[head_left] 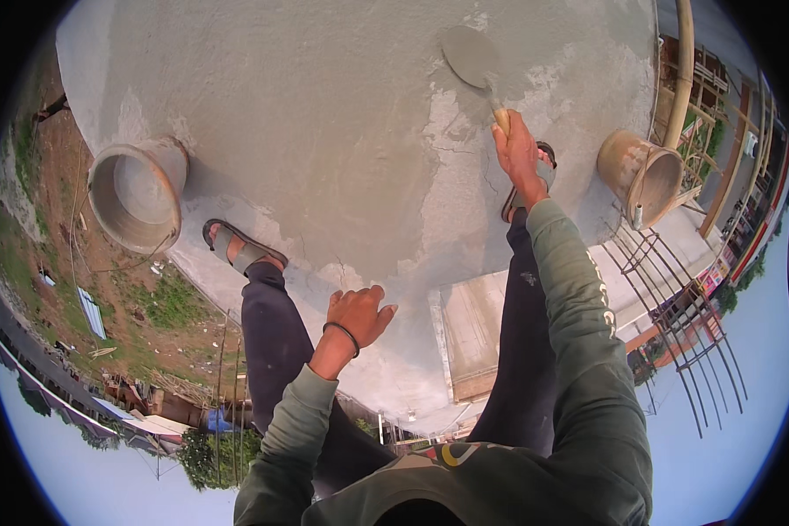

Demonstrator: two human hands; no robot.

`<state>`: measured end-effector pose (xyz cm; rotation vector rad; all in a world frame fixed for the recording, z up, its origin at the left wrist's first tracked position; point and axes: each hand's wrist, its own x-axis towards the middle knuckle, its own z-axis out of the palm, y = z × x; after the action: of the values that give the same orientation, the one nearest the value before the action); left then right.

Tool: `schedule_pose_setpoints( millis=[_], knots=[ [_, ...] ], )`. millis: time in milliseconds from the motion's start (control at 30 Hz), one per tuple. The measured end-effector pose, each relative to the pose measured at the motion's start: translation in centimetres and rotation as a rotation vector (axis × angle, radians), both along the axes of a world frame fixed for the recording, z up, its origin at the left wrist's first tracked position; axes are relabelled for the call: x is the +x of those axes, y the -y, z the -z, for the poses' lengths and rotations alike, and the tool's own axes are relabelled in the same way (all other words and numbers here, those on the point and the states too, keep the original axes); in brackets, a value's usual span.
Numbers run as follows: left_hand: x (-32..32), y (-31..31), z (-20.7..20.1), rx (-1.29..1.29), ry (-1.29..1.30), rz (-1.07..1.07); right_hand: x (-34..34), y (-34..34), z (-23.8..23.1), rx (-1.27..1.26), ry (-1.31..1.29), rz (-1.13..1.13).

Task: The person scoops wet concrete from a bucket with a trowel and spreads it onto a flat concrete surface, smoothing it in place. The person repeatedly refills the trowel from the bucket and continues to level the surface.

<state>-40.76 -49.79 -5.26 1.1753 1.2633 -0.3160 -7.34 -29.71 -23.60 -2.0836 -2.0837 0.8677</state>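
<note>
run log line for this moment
right hand: grips trowel over grey cement surface | left hand: curled, nothing visibly held | bucket on each side

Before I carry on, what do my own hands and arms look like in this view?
Both hands are bare, without gloves. The left hand has a thin dark band around its wrist; no band shows at the right hand. The left sleeve and right sleeve are long, wrinkled and grey-green, the right with pale lettering along its forearm.
</note>
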Motion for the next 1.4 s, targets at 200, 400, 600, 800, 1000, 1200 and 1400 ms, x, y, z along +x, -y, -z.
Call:
schedule_pose_setpoints(
  millis=[200,400,600,800,1000,1200,1400],
  knots=[
    [-10.8,-2.6,-1.5,0.09,-0.436,-0.135,-2.0,0.1,-1.0,-0.146,0.246,-0.3],
    [-18.9,-4.5,-2.5,0.254,-0.513,-0.287,-5.7,8.3,-10.1,-0.001,0.393,-0.155],
    [-15.5,-1.7,-2.4,0.277,-0.437,-0.086,-9.4,13.2,-12.8,-0.287,0.297,0.201],
    [-13.8,1.2,-2.3,0.292,-0.435,-0.031,-18.5,20.9,-5.8,-0.292,-0.033,-0.064],
    [-9.5,7.4,-1.9,0.472,-0.445,-0.003,-19.8,25.4,0.5,-0.238,-0.142,0.306],
    [-3.6,11.6,-6.5,0.329,-0.279,-0.079,-15.6,25.9,0.6,-0.092,-0.189,0.551],
    [2.4,9.4,-3.3,0.442,-0.123,-0.127,-14.3,24.1,2.0,-0.065,-0.286,0.268]
  ],
)
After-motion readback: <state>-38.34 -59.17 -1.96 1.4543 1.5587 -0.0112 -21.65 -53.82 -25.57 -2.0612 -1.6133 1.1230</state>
